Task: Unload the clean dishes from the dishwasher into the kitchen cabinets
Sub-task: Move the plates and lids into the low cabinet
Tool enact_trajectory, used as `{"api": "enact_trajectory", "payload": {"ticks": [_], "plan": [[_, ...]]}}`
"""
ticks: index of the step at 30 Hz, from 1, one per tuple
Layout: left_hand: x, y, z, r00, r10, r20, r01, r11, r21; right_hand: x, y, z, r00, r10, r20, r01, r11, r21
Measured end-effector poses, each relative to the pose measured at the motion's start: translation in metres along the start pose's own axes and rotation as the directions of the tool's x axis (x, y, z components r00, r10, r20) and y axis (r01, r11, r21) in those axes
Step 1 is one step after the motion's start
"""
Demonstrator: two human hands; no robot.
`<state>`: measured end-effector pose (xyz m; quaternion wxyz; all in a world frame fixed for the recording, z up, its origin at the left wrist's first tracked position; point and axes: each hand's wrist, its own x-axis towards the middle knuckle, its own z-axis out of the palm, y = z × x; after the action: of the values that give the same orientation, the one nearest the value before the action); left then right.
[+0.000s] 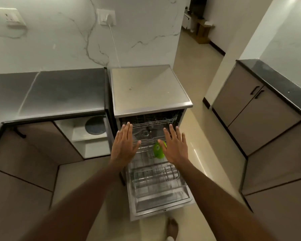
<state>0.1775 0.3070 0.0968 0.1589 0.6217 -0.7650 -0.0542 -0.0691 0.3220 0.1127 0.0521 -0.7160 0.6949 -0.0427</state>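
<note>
Two bare forearms nearest the lens, reaching forward over the dishwasher (151, 94). Left hand (124, 145) flat, fingers straight and together, holding nothing. Right hand (175, 146) the same: released, fingers spread a little, empty. Both held in the air above the pulled-out lower rack (156, 180), which rests on the dropped door (162, 202). Upper rack (149, 123) partly drawn out beneath the steel top; contents there dark and hard to make out.

Green cup (158, 150), or some small green vessel, lying tilted in the lower rack just beside the right hand, partly hidden by its thumb edge. Otherwise wire tines only, as far as visible. Grey plate (95, 125) already standing in the open cabinet (87, 134) to the left of the machine, below the table (59, 94).

Step in hand, by the look of it: late in the unloading, hands poised to reach for the next item. Next move likely calls for lowering the right hand, closing fingers round the green piece, lifting clear of the tines, then turning toward a cabinet. Worth checking the upper rack afterwards for anything left.
</note>
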Motion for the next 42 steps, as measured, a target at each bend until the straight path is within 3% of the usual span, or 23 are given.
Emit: {"api": "enact_trajectory", "payload": {"ticks": [10, 22, 28, 32, 42], "plan": [[0.065, 0.087, 0.108, 0.993, -0.073, 0.095, 0.070, 0.997, 0.026, 0.084, 0.129, 0.056, 0.990, -0.029, 0.139, 0.029, 1.000, 0.002], [0.121, 0.058, 0.162, 0.975, -0.159, 0.153, 0.149, 0.986, 0.074, 0.148, 0.145, 0.100, 0.976, -0.081, 0.200, 0.067, 0.995, 0.077], [0.155, 0.048, 0.197, 0.981, -0.109, 0.163, 0.095, 0.991, 0.090, 0.178, 0.158, 0.138, 0.982, -0.046, 0.185, 0.030, 0.996, 0.087], [0.162, 0.034, 0.245, 0.981, -0.091, 0.173, 0.071, 0.990, 0.119, 0.199, 0.161, 0.192, 0.981, -0.051, 0.189, 0.035, 0.995, 0.092], [0.177, -0.002, 0.453, 0.958, -0.240, 0.156, 0.217, 0.965, 0.149, 0.269, 0.199, 0.400, 0.954, -0.184, 0.236, 0.169, 0.982, 0.082]]}}
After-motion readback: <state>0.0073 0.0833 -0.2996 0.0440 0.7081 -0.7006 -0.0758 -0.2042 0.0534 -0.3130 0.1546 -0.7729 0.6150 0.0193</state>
